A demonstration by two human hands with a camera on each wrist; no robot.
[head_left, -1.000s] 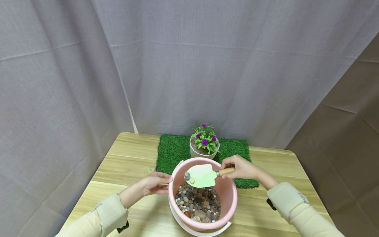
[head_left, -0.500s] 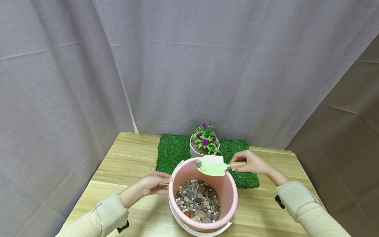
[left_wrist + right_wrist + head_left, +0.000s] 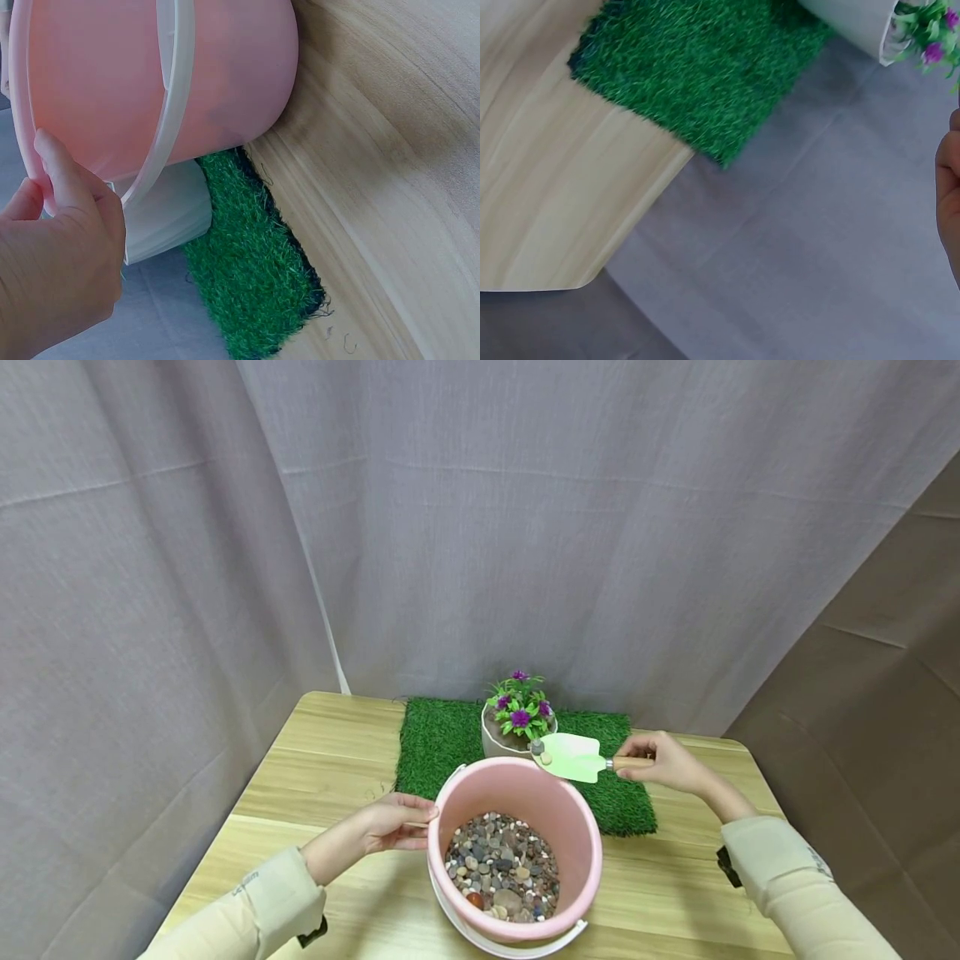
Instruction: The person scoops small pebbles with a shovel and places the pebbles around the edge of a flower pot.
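Pinching the rim of the pink bucket [image 3: 510, 789] between thumb and fingers of the left hand [image 3: 397, 823], at the bucket's left side. Gripping the trowel [image 3: 576, 758] in the right hand [image 3: 663, 762], off to the right of the bucket and farther back, with thumb and fingers curled onto the wooden grip [image 3: 632, 762]. Held roughly level, pointing left, with the pale green blade over the far right of the bucket's rim; impossible to tell whether touching it. Loaded near the tip with one grey pebble [image 3: 537, 747] and one tan pebble [image 3: 546, 759], side by side at the bucket's far edge.

Spread over the bucket's bottom: many small stones [image 3: 498, 860] in grey, brown and white, including a red-brown stone [image 3: 475, 901] close to the bucket's near left wall. Fitted with a white bail [image 3: 180, 82], lowered round the bucket's near side. Set upright on the wooden surface [image 3: 337, 743].

Visible behind the bucket: a white pot [image 3: 498, 749] with purple flowers [image 3: 521, 718] and green leaves, on a green mat [image 3: 442, 735] reaching out to both sides. Hung farther back, beyond the bucket: a grey curtain [image 3: 480, 568]. Dressed in pale sleeves [image 3: 281, 893], one on either side of the bucket.
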